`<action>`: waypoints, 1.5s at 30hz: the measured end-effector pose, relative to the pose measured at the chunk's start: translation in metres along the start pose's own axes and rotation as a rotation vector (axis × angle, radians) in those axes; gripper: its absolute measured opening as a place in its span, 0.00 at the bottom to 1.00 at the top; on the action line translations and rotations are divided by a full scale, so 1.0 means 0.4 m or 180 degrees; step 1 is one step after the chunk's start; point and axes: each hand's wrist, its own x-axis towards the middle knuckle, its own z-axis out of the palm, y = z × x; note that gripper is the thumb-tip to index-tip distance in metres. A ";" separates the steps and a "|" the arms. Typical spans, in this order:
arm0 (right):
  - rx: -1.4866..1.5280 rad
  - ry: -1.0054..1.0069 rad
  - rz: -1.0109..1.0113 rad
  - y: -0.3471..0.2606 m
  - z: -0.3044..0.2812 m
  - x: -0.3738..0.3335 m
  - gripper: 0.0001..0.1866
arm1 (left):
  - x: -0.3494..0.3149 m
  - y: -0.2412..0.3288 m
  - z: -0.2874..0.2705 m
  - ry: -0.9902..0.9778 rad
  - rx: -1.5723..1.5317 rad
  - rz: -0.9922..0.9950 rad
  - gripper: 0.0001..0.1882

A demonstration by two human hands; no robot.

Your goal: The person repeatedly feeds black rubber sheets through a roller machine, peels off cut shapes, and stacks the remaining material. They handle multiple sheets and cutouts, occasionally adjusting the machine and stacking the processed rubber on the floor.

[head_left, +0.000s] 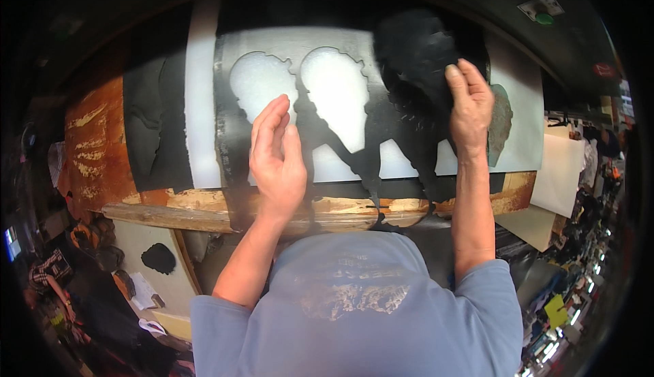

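Note:
A black sheet (368,162) with rounded, notched cut-outs lies over a white board (335,98), which shows bright through two of the openings. My right hand (471,104) pinches the edge of a dark, rounded black piece (415,46) between thumb and fingers, at the right part of the sheet. The piece is blurred, and its lower end merges with the dark sheet. My left hand (278,162) hovers over the left cut-out, fingers stretched and thumb apart, holding nothing. Just right of my right hand lies a brownish-green flat piece (501,125).
A worn wooden ledge (170,216) runs along the near edge. Dark machinery with a green button (544,19) overhangs the far side. Pale boards (555,173) stand at right. Another person's arm (61,297) shows at lower left, near a black scrap (159,258).

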 end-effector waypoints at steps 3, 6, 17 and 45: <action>-0.1148 0.0276 -0.0860 -0.043 -0.081 0.003 0.12 | -0.036 0.030 0.032 -0.0851 -0.0732 -0.0762 0.22; -0.2436 -0.0098 -0.1431 -0.040 -0.117 -0.050 0.12 | -0.030 0.045 0.089 -0.1486 -0.0982 -0.2109 0.36; -0.2209 -0.1148 -0.2098 0.092 -0.106 -0.139 0.22 | 0.097 0.061 0.175 -0.1961 -0.0625 -0.2395 0.26; -0.2084 0.0405 -0.0787 -0.039 -0.311 -0.061 0.10 | 0.027 0.082 0.202 -0.1209 -0.0954 -0.1292 0.29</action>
